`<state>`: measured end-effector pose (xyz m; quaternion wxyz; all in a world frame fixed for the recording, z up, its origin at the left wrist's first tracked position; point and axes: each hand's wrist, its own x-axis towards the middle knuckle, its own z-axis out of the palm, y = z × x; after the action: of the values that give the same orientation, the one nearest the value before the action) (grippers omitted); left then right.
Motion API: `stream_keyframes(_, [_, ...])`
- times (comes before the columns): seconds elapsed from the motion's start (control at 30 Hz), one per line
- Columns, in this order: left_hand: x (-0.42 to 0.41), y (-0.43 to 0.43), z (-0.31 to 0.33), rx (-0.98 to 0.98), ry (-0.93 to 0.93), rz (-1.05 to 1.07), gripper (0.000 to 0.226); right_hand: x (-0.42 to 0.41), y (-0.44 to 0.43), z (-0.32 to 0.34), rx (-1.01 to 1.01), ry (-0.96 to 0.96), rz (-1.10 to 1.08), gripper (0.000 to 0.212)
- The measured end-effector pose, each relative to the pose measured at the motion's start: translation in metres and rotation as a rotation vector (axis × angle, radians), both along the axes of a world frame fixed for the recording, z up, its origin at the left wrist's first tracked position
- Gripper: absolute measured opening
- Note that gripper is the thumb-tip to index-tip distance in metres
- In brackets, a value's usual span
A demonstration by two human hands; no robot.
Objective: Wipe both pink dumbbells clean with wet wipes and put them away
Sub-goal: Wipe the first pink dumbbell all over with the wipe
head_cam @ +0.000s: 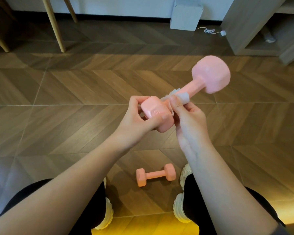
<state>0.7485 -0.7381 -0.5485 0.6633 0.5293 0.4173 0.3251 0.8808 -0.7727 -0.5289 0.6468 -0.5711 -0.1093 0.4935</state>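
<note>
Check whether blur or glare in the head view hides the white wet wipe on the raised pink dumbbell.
Head view: the white wet wipe wrapped on the handle of the raised pink dumbbell reads clearly. Head view: its far end has fuzzy edges, probably motion blur. Head view: no glare; a yellow glow tints the wooden chevron floor at the bottom edge.

At mid-frame, a dumbbell [196,85] head is gripped by the left hand [139,117], a wet wipe [182,97] pinched by the right hand [188,119].

Under wipe [182,97], dumbbell [196,86] handle hidden (far head blurred).
</note>
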Motion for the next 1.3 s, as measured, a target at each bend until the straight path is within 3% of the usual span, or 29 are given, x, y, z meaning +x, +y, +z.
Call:
stream_keyframes(0.17, [0.000, -0.001, 0.004, -0.085, -0.019, -0.031, 0.064, 0.023, 0.002, 0.004, 0.072, 0.104, -0.061, 0.021])
stream_keyframes(0.27, [-0.002, -0.001, 0.006, -0.069, 0.010, -0.047, 0.060, 0.037, -0.001, 0.003, 0.104, 0.102, -0.064, 0.006])
stream_keyframes(0.33, [-0.002, -0.003, 0.007, -0.096, 0.002, -0.060, 0.058, 0.040, -0.002, 0.003, 0.116, 0.111, -0.050, 0.015])
stream_keyframes(0.43, [-0.003, -0.003, 0.008, -0.190, -0.037, -0.059, 0.062, 0.038, 0.000, 0.005, 0.110, 0.234, -0.064, 0.007])
stream_keyframes(0.53, [-0.003, -0.004, 0.007, -0.240, -0.072, -0.071, 0.064, 0.034, 0.001, 0.008, 0.127, 0.327, -0.063, 0.029])
stream_keyframes(0.77, [-0.004, -0.002, 0.004, -0.225, -0.056, -0.069, 0.080, 0.009, -0.003, 0.001, 0.107, 0.320, 0.025, 0.046])
stream_keyframes(1.0, [-0.007, -0.001, 0.003, -0.170, -0.074, -0.050, 0.075, -0.002, -0.006, -0.004, 0.066, 0.310, 0.066, 0.028])
stream_keyframes(1.2, [-0.003, -0.002, 0.001, 0.162, 0.117, -0.053, 0.072, 0.027, 0.005, -0.003, 0.115, 0.301, -0.118, 0.011])
stream_keyframes(1.3, [-0.006, -0.006, 0.000, 0.488, 0.267, -0.070, 0.078, 0.036, 0.006, -0.005, 0.079, 0.374, -0.175, 0.018])
